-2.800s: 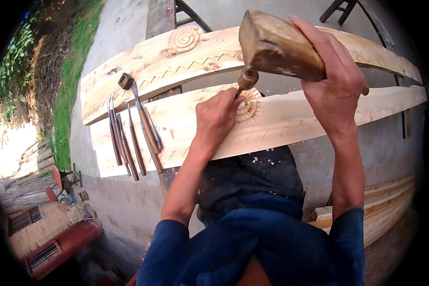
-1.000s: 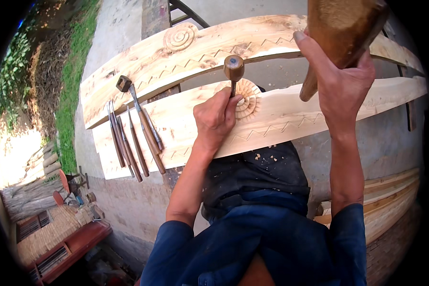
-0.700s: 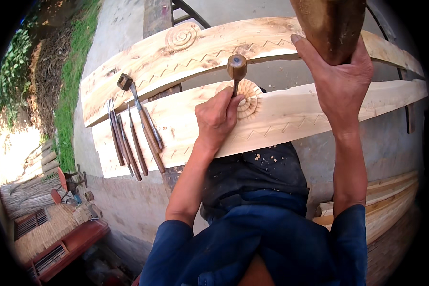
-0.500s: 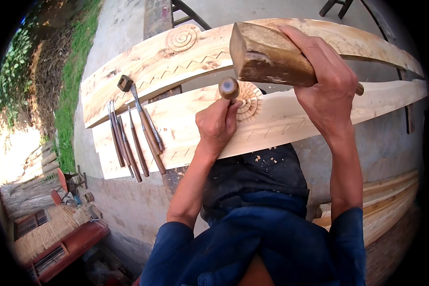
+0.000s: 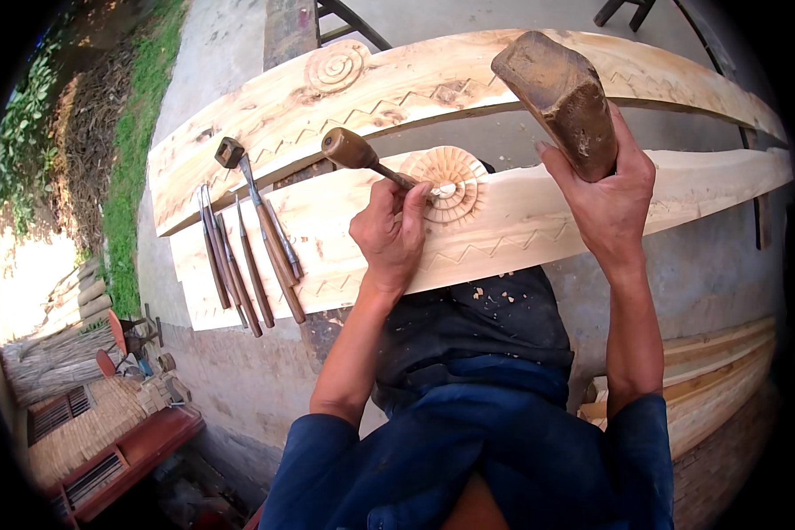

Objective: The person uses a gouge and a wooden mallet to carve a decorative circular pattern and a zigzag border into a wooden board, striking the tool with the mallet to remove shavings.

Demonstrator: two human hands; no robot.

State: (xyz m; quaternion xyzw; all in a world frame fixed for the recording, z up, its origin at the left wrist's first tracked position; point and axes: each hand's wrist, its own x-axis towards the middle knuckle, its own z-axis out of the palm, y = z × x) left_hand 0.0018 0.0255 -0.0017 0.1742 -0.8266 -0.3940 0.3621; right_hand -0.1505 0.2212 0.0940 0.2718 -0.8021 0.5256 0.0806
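My left hand [image 5: 389, 231] is closed round the shank of a chisel [image 5: 352, 150] with a brown wooden handle. The chisel leans to the left, its lower end at a round carved rosette [image 5: 455, 187] on the near pale plank [image 5: 327, 212]. Fingers hide part of the shank and the cutting edge. Raised to the right of the rosette, my right hand [image 5: 611, 190] grips a heavy wooden mallet [image 5: 561, 97], its worn block tipped up and away from the chisel. A zigzag line is cut along the plank below the rosette.
Several chisels [image 5: 254, 265] and a hammer-like tool with a dark square head [image 5: 230, 153] lie on the plank's left part. Behind runs a second plank [image 5: 274, 115] with a carved spiral. Wood chips lie on my dark trousers [image 5: 477, 327]. More boards [image 5: 715, 371] rest at lower right.
The chisel has gone from nearly upright to leaning left. My right hand has turned the mallet and drawn it right, away from the chisel handle.
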